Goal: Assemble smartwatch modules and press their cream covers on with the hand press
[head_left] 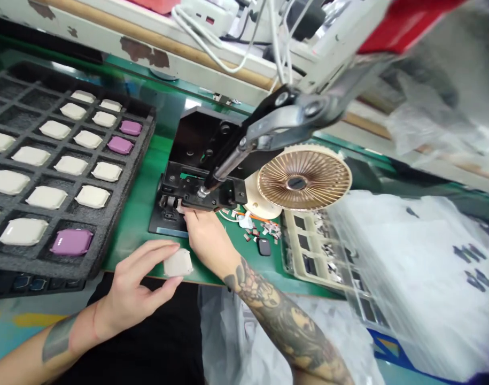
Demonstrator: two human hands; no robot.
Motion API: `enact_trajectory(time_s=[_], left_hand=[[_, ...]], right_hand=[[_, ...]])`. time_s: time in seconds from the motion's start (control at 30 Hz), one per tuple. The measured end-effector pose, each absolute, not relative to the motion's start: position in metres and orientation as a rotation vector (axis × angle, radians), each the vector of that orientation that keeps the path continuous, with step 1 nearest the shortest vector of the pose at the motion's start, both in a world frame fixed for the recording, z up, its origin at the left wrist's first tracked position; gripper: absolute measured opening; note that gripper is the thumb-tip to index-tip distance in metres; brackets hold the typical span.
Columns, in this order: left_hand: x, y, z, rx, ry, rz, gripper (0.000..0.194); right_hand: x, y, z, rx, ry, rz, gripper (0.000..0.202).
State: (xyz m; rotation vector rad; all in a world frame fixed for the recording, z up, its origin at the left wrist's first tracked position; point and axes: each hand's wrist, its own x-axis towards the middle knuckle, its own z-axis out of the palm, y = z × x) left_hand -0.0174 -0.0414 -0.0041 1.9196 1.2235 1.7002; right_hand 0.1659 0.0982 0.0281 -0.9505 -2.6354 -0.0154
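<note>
My left hand [138, 280] pinches a white rounded-square casing [178, 263], like a small watch case, by its edges between thumb and fingers. It is held in front of a black toggle-clamp press [212, 155]. My right hand [210, 238] reaches into this press, under its upper plate. The right fingers are closed together, their tips partly hidden by the plate, with a pale edge showing beside them; what it belongs to I cannot make out. The press's metal lever [276, 125] rises toward the upper right.
At left lies a black foam tray [126, 195] holding several white and purple casings. A small fan [304, 179] stands right of the press. Small parts [270, 230] and a dark casing [264, 246] lie nearby. Further right are a compartment box [308, 243] and plastic bags [408, 267].
</note>
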Motion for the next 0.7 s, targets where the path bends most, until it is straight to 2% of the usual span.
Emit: enact_trajectory(time_s=[0.13, 0.23, 0.33, 0.43, 0.57, 0.7], left_hand=[[-0.018, -0.042, -0.002, 2.038, 1.373, 1.672, 0.058], [-0.021, -0.033, -0.001, 2.175, 1.598, 1.619, 0.064], [-0.017, -0.011, 0.007, 2.338, 1.845, 1.412, 0.053], [-0.005, 0.017, 0.021, 2.385, 2.032, 1.11, 0.038], [0.008, 0.041, 0.032, 2.345, 2.007, 0.85, 0.039], [0.006, 0.035, 0.032, 2.332, 1.879, 0.855, 0.053]], right_hand=[[0.164, 0.099, 0.029, -1.002, -2.512, 0.099, 0.036], [0.179, 0.075, 0.031, -0.87, -2.33, 0.239, 0.046], [0.2, 0.049, 0.035, -0.805, -2.241, 0.294, 0.059], [0.217, 0.036, 0.042, -0.809, -2.215, 0.289, 0.062], [0.225, 0.034, 0.045, -0.801, -2.21, 0.266, 0.065], [0.229, 0.037, 0.043, -0.761, -2.228, 0.22, 0.068]])
